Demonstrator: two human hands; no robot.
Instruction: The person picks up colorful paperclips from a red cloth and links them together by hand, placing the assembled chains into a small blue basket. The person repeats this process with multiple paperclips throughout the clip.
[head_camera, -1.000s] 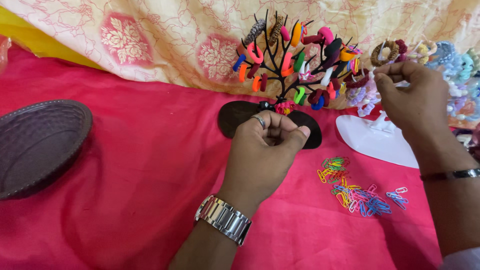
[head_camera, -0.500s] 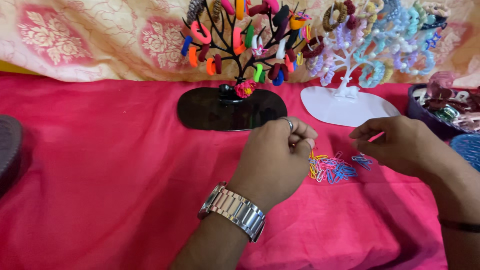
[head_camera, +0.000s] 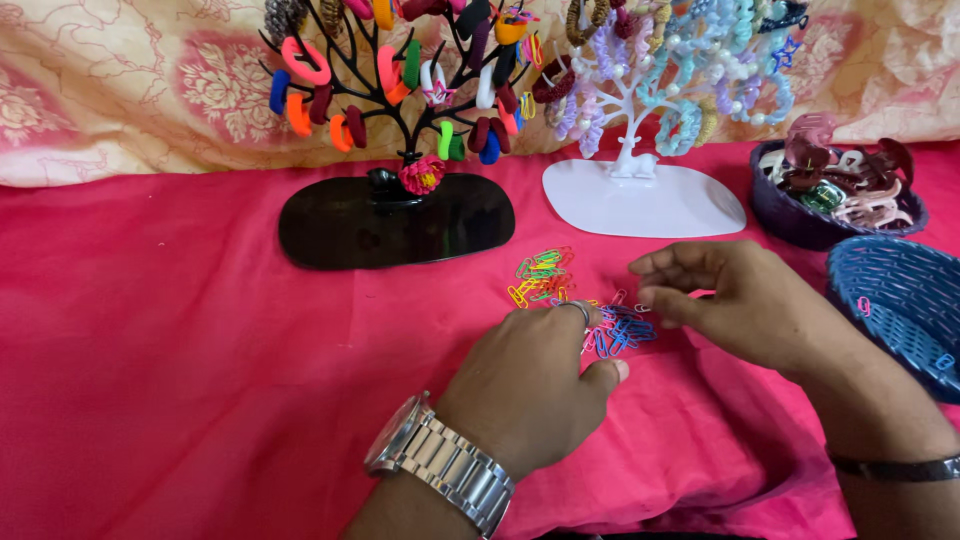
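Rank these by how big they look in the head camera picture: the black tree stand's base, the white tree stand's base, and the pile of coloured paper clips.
1. Black base, widest.
2. White base, a little smaller and equally far off.
3. Paper clips, smallest patch though nearer the camera; the left hand hides part of it.

A matt pink-red cloth (head_camera: 180, 380), slightly creased, covers the desk, and behind it hangs a softly sheened beige fabric (head_camera: 130, 90) with woven floral patterns. The black tree stand (head_camera: 395, 220) has a glossy, mirror-smooth plastic-looking base, while the white tree stand (head_camera: 645, 200) looks smooth and semi-matt, its branches carrying fuzzy cloth hair ties and pearly beads; the small paper clips (head_camera: 545, 278) wear bright, smooth coloured coatings. The left hand (head_camera: 530, 385) carries a polished metal ring and a brushed steel link watch (head_camera: 440, 468), the blue basket (head_camera: 900, 300) is ribbed woven plastic, and the purple bowl (head_camera: 800, 220) holds glossy plastic claw clips
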